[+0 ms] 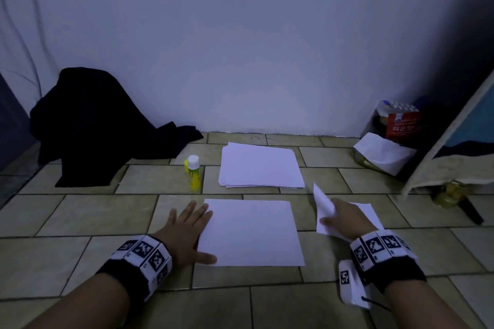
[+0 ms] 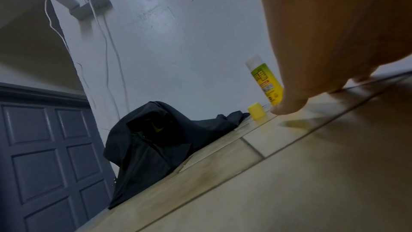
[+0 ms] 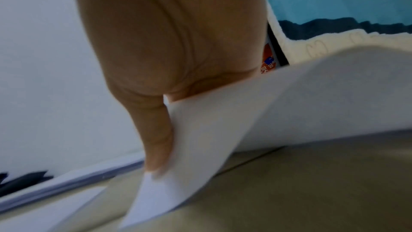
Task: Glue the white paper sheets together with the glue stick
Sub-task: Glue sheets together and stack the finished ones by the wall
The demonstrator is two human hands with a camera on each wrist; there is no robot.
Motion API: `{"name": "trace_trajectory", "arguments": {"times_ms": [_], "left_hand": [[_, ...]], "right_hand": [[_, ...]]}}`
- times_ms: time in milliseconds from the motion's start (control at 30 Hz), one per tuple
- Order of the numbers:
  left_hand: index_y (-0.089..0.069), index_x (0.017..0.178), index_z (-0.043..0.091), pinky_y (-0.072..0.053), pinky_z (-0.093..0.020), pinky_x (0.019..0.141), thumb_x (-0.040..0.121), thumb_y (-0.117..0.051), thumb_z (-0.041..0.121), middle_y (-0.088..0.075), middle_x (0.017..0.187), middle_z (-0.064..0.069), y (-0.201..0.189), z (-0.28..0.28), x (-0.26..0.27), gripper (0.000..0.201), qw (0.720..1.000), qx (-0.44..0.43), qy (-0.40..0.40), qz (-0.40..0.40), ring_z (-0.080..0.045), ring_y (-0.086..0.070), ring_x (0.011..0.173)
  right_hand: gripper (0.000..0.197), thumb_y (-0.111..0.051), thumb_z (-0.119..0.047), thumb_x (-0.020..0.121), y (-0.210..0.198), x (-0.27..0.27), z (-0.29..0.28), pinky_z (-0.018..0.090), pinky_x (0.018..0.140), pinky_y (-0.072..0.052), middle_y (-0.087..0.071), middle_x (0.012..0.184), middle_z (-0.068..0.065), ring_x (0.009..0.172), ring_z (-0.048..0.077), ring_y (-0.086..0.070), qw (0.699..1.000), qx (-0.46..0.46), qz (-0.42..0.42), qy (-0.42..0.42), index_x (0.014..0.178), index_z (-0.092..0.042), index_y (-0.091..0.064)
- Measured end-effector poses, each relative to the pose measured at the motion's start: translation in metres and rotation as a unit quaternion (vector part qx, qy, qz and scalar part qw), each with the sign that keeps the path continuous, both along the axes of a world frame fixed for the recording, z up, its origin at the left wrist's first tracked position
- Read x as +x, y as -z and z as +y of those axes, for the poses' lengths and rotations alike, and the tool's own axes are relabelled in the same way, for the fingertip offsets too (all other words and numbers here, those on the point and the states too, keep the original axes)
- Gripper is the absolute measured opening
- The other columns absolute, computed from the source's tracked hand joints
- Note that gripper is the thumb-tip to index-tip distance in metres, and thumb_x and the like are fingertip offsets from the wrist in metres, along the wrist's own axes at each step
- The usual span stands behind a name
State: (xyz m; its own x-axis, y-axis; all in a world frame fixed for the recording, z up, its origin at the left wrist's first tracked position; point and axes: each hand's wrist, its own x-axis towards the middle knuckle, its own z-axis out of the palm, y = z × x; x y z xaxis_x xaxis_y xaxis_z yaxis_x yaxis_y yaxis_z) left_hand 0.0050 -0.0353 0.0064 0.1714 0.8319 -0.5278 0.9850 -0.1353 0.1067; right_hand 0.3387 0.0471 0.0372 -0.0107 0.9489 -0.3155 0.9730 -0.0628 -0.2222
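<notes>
The left hand (image 1: 187, 232) lies flat, fingers spread, steadying a sheet (image 1: 251, 232) on the floor; the right hand (image 1: 344, 219) pinches another sheet (image 1: 324, 204), lifting its edge to carry over.

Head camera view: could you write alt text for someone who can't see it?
On a tiled floor, a left hand rests flat on a white sheet while the right hand lifts another sheet. Behind stand a glue stick and a paper stack.

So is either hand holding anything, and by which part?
The right hand pinches a white paper sheet by its lifted left edge. The left hand holds nothing; it lies flat at the edge of the middle sheet.
</notes>
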Motion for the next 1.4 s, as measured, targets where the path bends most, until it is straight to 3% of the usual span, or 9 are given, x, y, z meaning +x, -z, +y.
{"name": "trace_trajectory", "arguments": {"times_ms": [167,400,533,667,933,1067,1167,1300,1400], "left_hand": [[0.015,0.152,0.013,0.009,-0.053,0.116,0.085,-0.05,0.068,0.025,0.158,-0.003,0.002,0.004,0.014,0.108,1.0,0.0,-0.011,-0.011,-0.023,0.025,0.145],[0.019,0.151,0.014,0.009,-0.056,0.115,0.082,-0.045,0.075,0.029,0.157,-0.002,0.015,0.007,0.016,0.112,0.999,-0.001,-0.033,-0.008,-0.022,0.025,0.145],[0.022,0.15,0.016,0.013,-0.055,0.113,0.022,0.003,0.105,0.034,0.154,0.001,0.022,0.01,0.014,0.156,0.999,-0.007,-0.028,-0.016,-0.021,0.028,0.144],[0.022,0.15,0.016,0.013,-0.056,0.113,0.048,-0.016,0.103,0.032,0.155,0.0,0.026,0.01,0.013,0.139,0.999,0.009,-0.034,-0.022,-0.02,0.028,0.144],[0.023,0.149,0.017,0.013,-0.055,0.113,0.005,0.014,0.099,0.033,0.155,0.001,0.022,0.009,0.014,0.166,0.999,-0.004,-0.026,-0.021,-0.02,0.028,0.143],[0.023,0.149,0.016,0.013,-0.056,0.113,0.028,-0.001,0.105,0.033,0.155,0.0,0.021,0.009,0.015,0.152,0.999,-0.002,-0.031,-0.027,-0.021,0.028,0.144],[0.023,0.149,0.016,0.014,-0.056,0.113,0.021,0.002,0.105,0.033,0.155,0.0,0.023,0.011,0.014,0.157,0.999,-0.011,-0.03,-0.019,-0.021,0.028,0.143],[0.023,0.149,0.015,0.012,-0.055,0.114,0.082,-0.041,0.077,0.032,0.156,-0.002,0.022,0.007,0.016,0.111,0.999,0.004,-0.042,-0.007,-0.022,0.027,0.144],[0.023,0.149,0.016,0.012,-0.055,0.114,0.076,-0.037,0.084,0.032,0.156,-0.001,0.024,0.008,0.016,0.117,0.999,0.0,-0.044,-0.002,-0.022,0.027,0.144]], "right_hand": [[0.05,-0.057,-0.02,0.091,-0.017,-0.032,-0.011,0.023,0.074,-0.03,-0.054,0.13,0.01,0.116,0.025,-0.052,0.991,0.04,0.13,0.004,0.137,-0.012,-0.04],[0.059,-0.056,-0.022,0.092,-0.008,-0.113,-0.024,0.024,0.086,-0.034,-0.046,0.141,0.012,0.125,0.026,-0.046,0.977,-0.03,0.199,-0.066,0.143,-0.011,-0.029],[0.054,-0.053,-0.022,0.094,-0.001,-0.144,-0.027,0.028,0.092,-0.037,-0.047,0.139,0.014,0.124,0.028,-0.047,0.976,-0.045,0.207,-0.055,0.141,-0.009,-0.031],[0.054,-0.052,-0.022,0.094,0.009,-0.159,-0.027,0.032,0.098,-0.038,-0.046,0.138,0.014,0.125,0.029,-0.046,0.975,-0.049,0.213,-0.044,0.141,-0.008,-0.03],[0.055,-0.051,-0.02,0.092,0.026,-0.176,-0.026,0.049,0.106,-0.037,-0.045,0.138,0.014,0.128,0.032,-0.042,0.977,-0.039,0.21,0.005,0.141,-0.009,-0.028],[0.055,-0.051,-0.02,0.091,0.03,-0.179,-0.027,0.054,0.105,-0.036,-0.044,0.138,0.012,0.128,0.032,-0.04,0.977,-0.044,0.208,0.011,0.14,-0.011,-0.028],[0.058,-0.051,-0.02,0.09,0.031,-0.179,-0.027,0.054,0.106,-0.035,-0.043,0.139,0.011,0.13,0.031,-0.039,0.977,-0.05,0.205,0.008,0.142,-0.012,-0.027],[0.056,-0.053,-0.02,0.09,0.032,-0.177,-0.028,0.052,0.106,-0.035,-0.044,0.138,0.011,0.129,0.03,-0.039,0.978,-0.057,0.198,-0.007,0.141,-0.012,-0.029],[0.056,-0.053,-0.02,0.09,0.033,-0.175,-0.028,0.053,0.106,-0.035,-0.045,0.138,0.011,0.129,0.03,-0.039,0.978,-0.059,0.201,-0.011,0.141,-0.013,-0.03]]}}
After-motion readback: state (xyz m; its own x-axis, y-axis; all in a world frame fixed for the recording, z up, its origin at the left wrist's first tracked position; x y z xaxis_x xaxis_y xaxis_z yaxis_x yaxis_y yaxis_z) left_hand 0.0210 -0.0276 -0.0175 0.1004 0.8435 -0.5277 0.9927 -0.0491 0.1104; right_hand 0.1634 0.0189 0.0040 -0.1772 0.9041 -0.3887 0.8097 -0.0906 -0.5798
